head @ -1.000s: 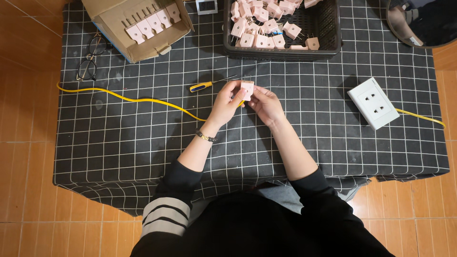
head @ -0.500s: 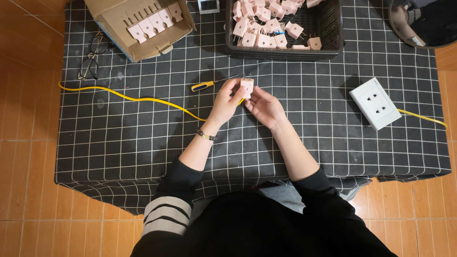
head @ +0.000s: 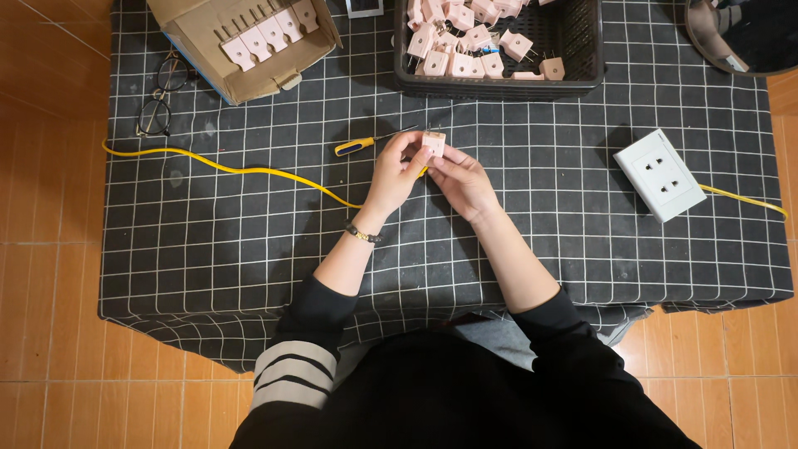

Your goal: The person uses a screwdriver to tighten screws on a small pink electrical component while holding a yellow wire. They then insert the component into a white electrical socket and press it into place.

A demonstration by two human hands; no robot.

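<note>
Head view shows both hands meeting over the desk (head: 249, 274): the left hand (head: 397, 170) and right hand (head: 462, 179) pinch a small pink plug adapter (head: 433, 143) between their fingertips, just above the checked cloth. It looks light, rigid and smooth-sided, probably best gripped by its flat sides, away from the prongs. Just beyond the left hand lies a yellow-handled screwdriver (head: 359, 145); a yellow cable (head: 241, 170) runs out to its left. Farther ahead stands a black basket (head: 582, 50) of similar adapters, with a cardboard box (head: 249, 79) left of it. A white socket block (head: 661, 175) sits well right of the right hand.
</note>
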